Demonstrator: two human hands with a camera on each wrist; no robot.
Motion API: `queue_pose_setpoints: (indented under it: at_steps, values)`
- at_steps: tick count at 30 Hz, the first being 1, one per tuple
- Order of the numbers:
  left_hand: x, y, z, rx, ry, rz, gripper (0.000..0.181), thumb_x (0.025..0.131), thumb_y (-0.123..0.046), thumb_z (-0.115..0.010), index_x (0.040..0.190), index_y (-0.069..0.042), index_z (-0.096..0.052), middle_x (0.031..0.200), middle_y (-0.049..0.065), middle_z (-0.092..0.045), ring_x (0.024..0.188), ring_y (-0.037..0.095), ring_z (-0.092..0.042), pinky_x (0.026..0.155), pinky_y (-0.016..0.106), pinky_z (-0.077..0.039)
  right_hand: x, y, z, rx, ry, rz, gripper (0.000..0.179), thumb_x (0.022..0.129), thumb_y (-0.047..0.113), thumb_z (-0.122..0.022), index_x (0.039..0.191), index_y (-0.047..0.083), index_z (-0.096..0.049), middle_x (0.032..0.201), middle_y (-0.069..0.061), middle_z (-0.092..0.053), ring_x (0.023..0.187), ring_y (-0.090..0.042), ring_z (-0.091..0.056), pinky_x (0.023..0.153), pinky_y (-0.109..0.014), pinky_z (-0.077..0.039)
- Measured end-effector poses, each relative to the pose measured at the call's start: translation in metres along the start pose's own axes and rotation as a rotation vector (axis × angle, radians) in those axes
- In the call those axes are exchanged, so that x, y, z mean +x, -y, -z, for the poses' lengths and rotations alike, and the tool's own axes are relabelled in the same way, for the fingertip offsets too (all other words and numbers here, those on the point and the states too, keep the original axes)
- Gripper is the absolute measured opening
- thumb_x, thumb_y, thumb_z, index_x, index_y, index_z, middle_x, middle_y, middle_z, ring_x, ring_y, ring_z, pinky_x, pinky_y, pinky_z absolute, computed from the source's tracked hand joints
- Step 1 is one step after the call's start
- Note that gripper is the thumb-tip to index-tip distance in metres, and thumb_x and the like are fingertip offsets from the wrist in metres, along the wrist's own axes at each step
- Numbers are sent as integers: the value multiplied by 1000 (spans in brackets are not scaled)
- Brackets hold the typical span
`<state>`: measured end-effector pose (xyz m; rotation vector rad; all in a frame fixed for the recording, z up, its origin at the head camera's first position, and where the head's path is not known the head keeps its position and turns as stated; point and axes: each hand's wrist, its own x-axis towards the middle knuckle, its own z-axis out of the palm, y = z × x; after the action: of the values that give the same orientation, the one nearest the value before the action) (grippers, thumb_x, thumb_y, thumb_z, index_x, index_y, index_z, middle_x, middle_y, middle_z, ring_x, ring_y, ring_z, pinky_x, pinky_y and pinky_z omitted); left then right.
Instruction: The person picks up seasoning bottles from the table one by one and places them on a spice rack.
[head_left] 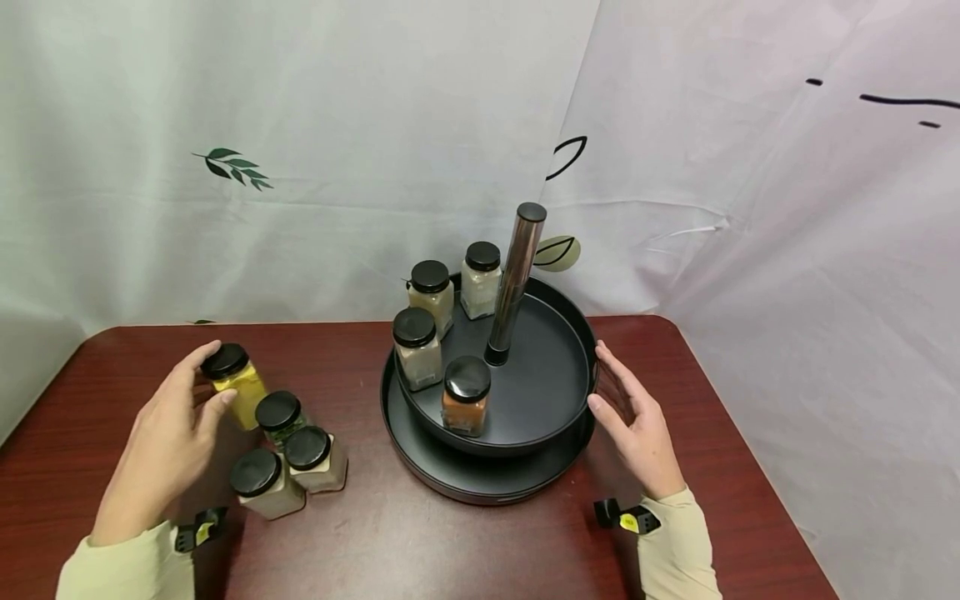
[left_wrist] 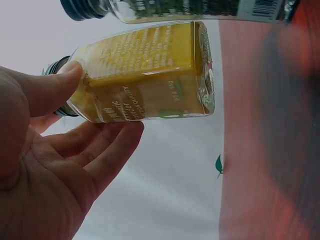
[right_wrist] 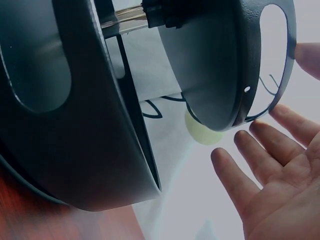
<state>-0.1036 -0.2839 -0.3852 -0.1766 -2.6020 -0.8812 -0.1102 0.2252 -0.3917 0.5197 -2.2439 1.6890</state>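
The yellow jar (head_left: 243, 396) is in my left hand (head_left: 161, 446), over the left part of the table (head_left: 375, 550); I cannot tell if its base touches the wood. White print covers the glass: I can read "QUALITY" and, near it, what seems to be "powder", but the smaller lines are too blurred. My thumb and fingers are clamped on it around the neck, near the black cap. The jar has flat sides of clear glass, and yellow powder fills most of it.

Just beside it stands a green jar (head_left: 278, 408), which carries a barcode (left_wrist: 264, 9). Nearer to me are a front pale jar (head_left: 272, 492) and a second pale jar (head_left: 318, 467).

A strip of table separates these jars from the black upper tray (head_left: 551, 358). At its right edge is my right hand (head_left: 637, 429), fingers loosely spread, the thumb touching the rim. So my hands are well apart.

An orange jar (head_left: 465, 408) and three pale ones stand along the front and left of this tray, and its black floor shows on the right. A metal post (head_left: 517, 279) rises from it. The wider lower tray (head_left: 480, 479) is underneath. White cloth (head_left: 337, 108) hangs behind the far table edge.
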Motion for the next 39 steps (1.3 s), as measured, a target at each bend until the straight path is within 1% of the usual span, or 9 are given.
queue_pose_setpoints:
  at_steps: [13,17,20,24,27,31,33,34,39]
  values:
    - [-2,-13,10,-2,-40,2,67,100,3,-57,158,-7,-26,131,38,-50,109,57,-56,83,-5,-20,-1,0,0,-11,10,2,61,97,-8,-59,153,8,-43,159,-9,-38,139,-25,-46,108,-25,-41]
    - [-2,-17,12,8,-52,10,67,100,3,-57,158,-8,-27,133,38,-49,113,56,-53,105,21,-35,-1,0,0,-12,11,12,61,96,-8,-59,153,8,-42,159,-10,-37,139,-26,-46,109,-25,-41]
    - [-2,-21,14,12,-67,21,66,100,2,-56,159,-9,-27,133,37,-50,113,55,-53,107,26,-34,-1,0,0,-12,13,13,61,96,-8,-59,153,8,-42,159,-9,-37,139,-26,-46,109,-26,-41]
    - [-2,-26,16,18,-94,20,67,100,2,-58,159,-10,-28,128,36,-52,108,52,-55,88,-1,-22,-2,0,0,-11,19,13,61,97,-8,-59,153,7,-41,160,-9,-36,140,-27,-45,110,-26,-40]
    - [-2,-31,16,20,-117,13,67,99,3,-59,158,-11,-31,130,35,-53,109,50,-54,98,9,-31,-2,1,0,-7,23,8,62,97,-8,-58,154,8,-41,160,-9,-35,141,-27,-43,110,-26,-40]
    - [-2,-37,18,11,-154,-1,67,98,3,-61,157,-13,-35,133,32,-54,122,7,-53,100,12,-32,-2,1,1,-3,24,-1,62,97,-8,-58,154,8,-40,160,-8,-35,141,-27,-43,110,-26,-39]
    - [-3,-39,18,2,-171,-7,68,97,3,-62,157,-15,-36,132,31,-55,117,-15,-43,91,-2,-24,-1,1,1,-2,26,-7,62,97,-7,-58,154,9,-40,160,-8,-35,141,-26,-43,110,-26,-39]
    - [-3,-41,19,-5,-183,-10,68,97,4,-62,157,-15,-36,131,31,-56,112,-24,-37,90,-2,-24,-1,1,1,-2,26,-8,62,97,-7,-58,155,9,-40,161,-8,-35,141,-26,-43,110,-26,-39]
    - [-5,-49,22,-23,-218,-23,71,95,7,-62,157,-16,-36,130,32,-56,109,-27,-35,87,-3,-26,-2,1,1,-2,30,-18,63,97,-6,-58,155,11,-39,161,-7,-34,142,-27,-41,111,-25,-38]
